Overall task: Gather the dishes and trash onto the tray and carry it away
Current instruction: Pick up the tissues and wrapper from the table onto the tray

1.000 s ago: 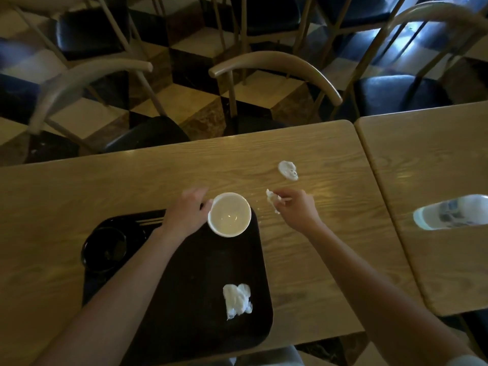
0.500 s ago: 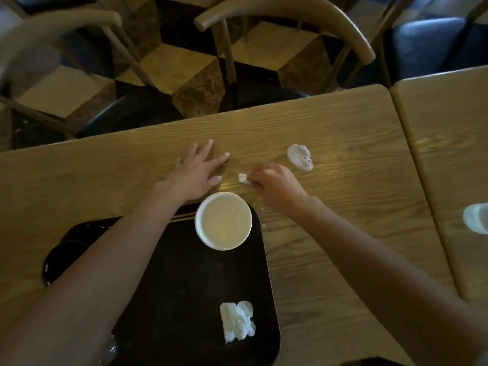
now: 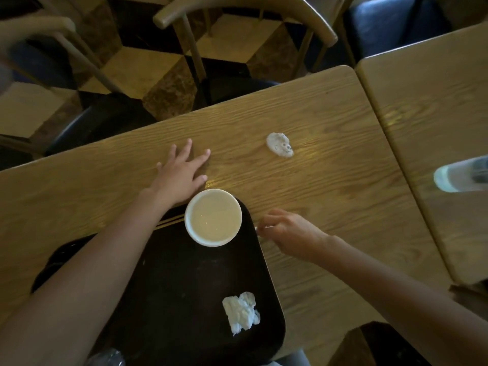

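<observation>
A dark tray [image 3: 184,299] lies on the wooden table [image 3: 317,122] near its front edge. At the tray's far right corner stands a white bowl [image 3: 213,217]. A crumpled white napkin [image 3: 241,311] lies on the tray's near right. Chopsticks [image 3: 170,223] poke out beside the bowl, partly under my left arm. Another crumpled napkin [image 3: 280,144] sits on the bare table farther away. My left hand [image 3: 182,173] rests flat on the table beyond the bowl, fingers spread. My right hand [image 3: 287,232] hovers at the tray's right edge, pinching a small white scrap of tissue.
A second table [image 3: 435,101] adjoins on the right with a plastic bottle [image 3: 460,175] lying on it. Wooden chairs [image 3: 237,11] with dark seats stand beyond the far edge. Crinkled plastic [image 3: 105,357] shows at the tray's near left.
My right hand has drawn back from the table beyond the bowl to the tray's right edge, still pinching the scrap. My left hand stays flat on the table.
</observation>
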`<state>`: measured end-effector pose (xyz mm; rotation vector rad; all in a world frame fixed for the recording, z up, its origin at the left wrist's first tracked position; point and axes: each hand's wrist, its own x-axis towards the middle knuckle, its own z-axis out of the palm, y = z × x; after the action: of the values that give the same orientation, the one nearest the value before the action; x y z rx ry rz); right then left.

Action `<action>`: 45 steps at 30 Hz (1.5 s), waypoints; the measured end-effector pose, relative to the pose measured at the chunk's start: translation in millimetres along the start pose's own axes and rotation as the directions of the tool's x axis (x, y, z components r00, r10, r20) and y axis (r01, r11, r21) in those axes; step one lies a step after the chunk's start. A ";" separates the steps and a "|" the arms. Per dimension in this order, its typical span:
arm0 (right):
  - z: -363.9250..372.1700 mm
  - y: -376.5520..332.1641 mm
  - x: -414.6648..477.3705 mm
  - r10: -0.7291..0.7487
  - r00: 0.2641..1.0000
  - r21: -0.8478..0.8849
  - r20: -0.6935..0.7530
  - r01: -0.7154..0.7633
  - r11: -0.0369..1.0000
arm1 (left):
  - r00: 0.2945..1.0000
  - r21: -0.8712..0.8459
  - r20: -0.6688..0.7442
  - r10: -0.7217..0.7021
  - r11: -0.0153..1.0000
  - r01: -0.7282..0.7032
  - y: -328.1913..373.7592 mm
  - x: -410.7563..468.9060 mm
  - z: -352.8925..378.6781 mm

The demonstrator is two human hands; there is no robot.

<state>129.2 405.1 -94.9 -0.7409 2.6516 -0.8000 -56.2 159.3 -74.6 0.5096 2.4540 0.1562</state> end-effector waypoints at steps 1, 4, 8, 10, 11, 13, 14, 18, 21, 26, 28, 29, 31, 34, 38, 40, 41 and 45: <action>-0.6 -1.3 -3.7 -0.012 0.999 -0.007 0.036 0.012 1.000 | 1.000 0.019 -0.012 0.002 1.000 -0.002 0.6 0.1 0.3; -10.7 1.2 -7.4 0.017 0.998 0.035 0.052 -0.018 0.999 | 0.998 0.072 -0.055 0.021 0.997 -0.017 2.6 1.0 -2.2; -42.7 26.6 5.9 0.250 0.914 0.146 -0.318 -0.214 0.966 | 0.983 0.138 -0.108 0.149 0.981 -0.133 6.3 10.1 -10.7; -62.3 46.1 20.2 0.372 0.784 0.181 -0.497 -0.325 0.928 | 0.973 0.103 -0.136 0.187 0.979 -0.174 13.7 18.8 -16.1; -70.8 56.7 27.6 0.412 0.718 0.197 -0.561 -0.367 0.909 | 0.968 0.089 -0.151 0.202 0.978 -0.190 18.6 24.7 -18.3; -86.6 79.9 41.2 0.480 0.626 0.224 -0.614 -0.445 0.867 | 0.953 0.099 -0.172 0.248 0.967 -0.233 30.9 39.9 -21.0; -91.8 90.9 46.9 0.511 0.607 0.228 -0.609 -0.483 0.846 | 0.948 0.114 -0.169 0.269 0.961 -0.252 36.7 46.5 -21.0; -106.8 129.6 70.7 0.552 0.635 0.166 -0.540 -0.563 0.810 | 0.941 0.271 -0.100 0.322 0.919 -0.286 59.4 87.3 -16.6; -109.1 137.4 88.0 0.493 0.722 0.081 -0.486 -0.524 0.848 | 0.941 0.324 -0.114 0.320 0.907 -0.269 61.7 110.8 -9.3; -96.5 113.3 81.1 0.362 0.856 0.021 -0.370 -0.382 0.924 | 0.899 0.352 -0.234 0.370 0.894 -0.276 51.3 118.3 7.7; -85.6 99.0 71.2 0.329 0.900 0.051 -0.285 -0.328 0.943 | 0.889 0.347 -0.254 0.382 0.894 -0.285 50.3 121.0 9.7; -82.3 93.5 67.3 0.319 0.916 0.072 -0.242 -0.311 0.948 | 0.885 0.340 -0.264 0.383 0.896 -0.286 49.8 121.6 10.0; -85.0 88.8 64.5 0.311 0.934 0.098 -0.176 -0.298 0.950 | 0.882 0.319 -0.288 0.372 0.906 -0.278 48.1 123.8 11.7; -106.4 100.9 70.4 0.362 0.876 0.158 -0.319 -0.328 0.931 | 0.883 0.314 -0.309 0.354 0.914 -0.256 47.3 125.8 15.5; -121.6 127.9 97.0 0.393 0.791 0.139 -0.469 -0.374 0.917 | 0.884 0.309 -0.316 0.346 0.918 -0.248 47.2 127.4 17.4; -115.7 130.0 110.6 0.364 0.843 0.084 -0.397 -0.362 0.928 | 0.880 0.309 -0.323 0.348 0.918 -0.250 47.3 127.5 17.4; -111.6 128.5 113.6 0.336 0.868 0.056 -0.365 -0.340 0.939 | 0.879 0.307 -0.325 0.349 0.918 -0.250 47.4 127.2 17.0; -104.9 116.5 95.4 0.169 0.971 0.033 -0.168 -0.166 0.986 | 0.873 0.300 -0.334 0.357 0.918 -0.260 48.6 125.0 15.1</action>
<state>-37.1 482.4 -87.5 -0.4533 2.8069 -0.8753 -123.2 253.2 -144.7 1.0787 2.7710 0.0875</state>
